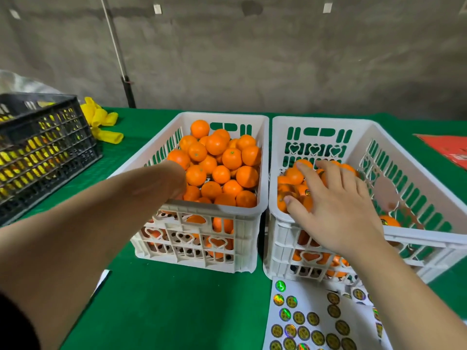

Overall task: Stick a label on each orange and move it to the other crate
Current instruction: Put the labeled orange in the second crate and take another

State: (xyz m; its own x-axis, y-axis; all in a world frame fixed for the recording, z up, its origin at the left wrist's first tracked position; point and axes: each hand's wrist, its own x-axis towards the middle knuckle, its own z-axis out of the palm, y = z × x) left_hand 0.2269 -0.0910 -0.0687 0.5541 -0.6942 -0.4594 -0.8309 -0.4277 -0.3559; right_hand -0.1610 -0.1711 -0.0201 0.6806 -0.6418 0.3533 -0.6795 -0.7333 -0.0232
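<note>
Head view: a person works two white crates of oranges on a green-covered table
The left hand reaches into the full left crate among the oranges; its fingers are hidden, so its grip cannot be told. The right hand, fingers spread and relaxed, rests over labelled fruit in the right crate, holding nothing. A label sheet lies just in front. The fruit looks light, firm and smooth, liable to roll, probably best cupped round its middle, with the label pressed on bare peel

wall: grey concrete | table: green cloth | pole: leaning
</note>
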